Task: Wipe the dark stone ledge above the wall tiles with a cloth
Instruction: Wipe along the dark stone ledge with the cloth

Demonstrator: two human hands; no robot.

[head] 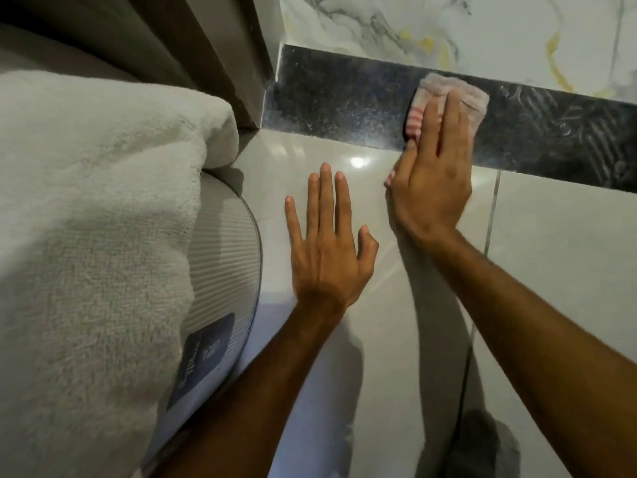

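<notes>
The dark speckled stone ledge [337,105] runs from the door frame toward the right, between pale glossy wall tiles [558,243] below and marbled tiles above. A folded pink-and-white striped cloth [462,93] lies on the ledge near its middle. My right hand [434,174] presses flat on the cloth, fingers on top of it. Smear marks show on the ledge to the right of the cloth. My left hand [327,243] rests flat on the pale tile below the ledge, fingers spread, holding nothing.
A thick white towel or blanket [96,208] lies over a grey ribbed mattress edge [220,263] with a dark label at the left. A brown door frame [227,56] meets the ledge's left end. Marbled wall tiles [448,25] rise above the ledge.
</notes>
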